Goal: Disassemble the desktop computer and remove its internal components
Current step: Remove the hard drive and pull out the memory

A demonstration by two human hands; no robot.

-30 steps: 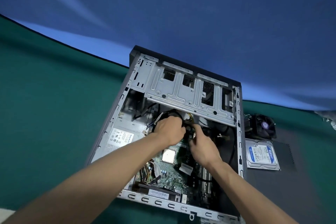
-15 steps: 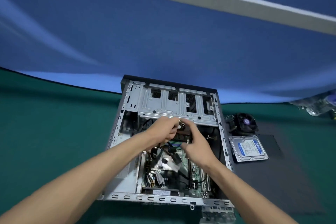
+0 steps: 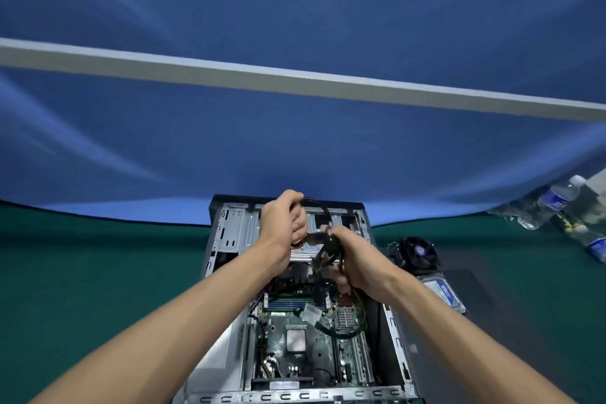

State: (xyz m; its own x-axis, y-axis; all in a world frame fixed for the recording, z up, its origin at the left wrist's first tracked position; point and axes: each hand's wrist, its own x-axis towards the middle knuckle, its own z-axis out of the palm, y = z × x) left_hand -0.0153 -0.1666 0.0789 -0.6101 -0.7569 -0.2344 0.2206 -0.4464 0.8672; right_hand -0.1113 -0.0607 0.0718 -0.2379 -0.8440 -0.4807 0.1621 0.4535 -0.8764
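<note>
Head view: left hand (image 3: 284, 222) and right hand (image 3: 355, 259), both clenched on black bundled wiring cable (image 3: 323, 239), raised above open grey steel computer case (image 3: 226, 233), presumably to free it.

Both forearms reach forward, left grip (image 3: 284, 220) and right grip (image 3: 355, 259) curled closed.

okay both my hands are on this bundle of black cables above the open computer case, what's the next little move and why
Probably keep lifting gently and check what holds the cables. Your left hand and right hand grip them above the case, but strands run down toward the motherboard, and a white connector dangles there. Unplug whatever is attached first.
</note>
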